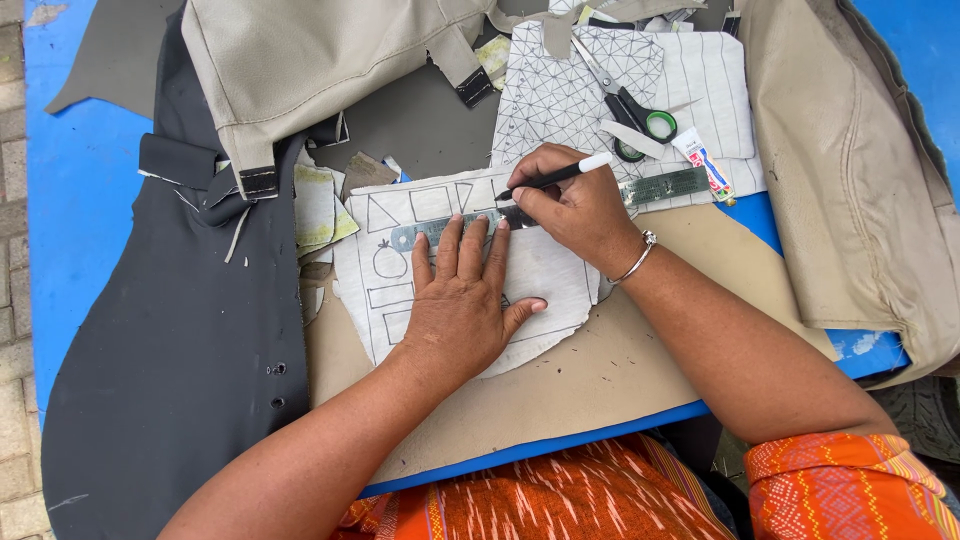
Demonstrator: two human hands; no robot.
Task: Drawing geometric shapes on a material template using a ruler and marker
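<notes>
Step in hand: drawing a straight line on the white cloth piece (545,275), with the pen (555,177) run along the metal ruler (440,229); this looks like the middle of marking, since several boxes, triangles and a round shape are already drawn on the cloth.
Cloth piece: lies flat on a tan sheet (620,370) on the blue tabletop (80,180), near the front edge, partly under the left hand.
Left hand (460,300): palm down, fingers spread and straight, fingertips pressing on the ruler's lower edge; grip open, holding nothing, only pinning ruler and cloth.
Right hand (578,208): grip closed on the pen, thumb and first fingers pinched near the tip, wrist bent in from the right, a bangle at the wrist.
Pen tip: touching the cloth just at the ruler's upper edge, beside the left fingertips.
Next move calls for: steady downward pressure from the left hand so the ruler does not slip, and an even pull of the pen along the edge.
Nearby: scissors (630,110) and a small tube (702,162) on a second lined cloth behind; dark fabric (180,350) to the left.
</notes>
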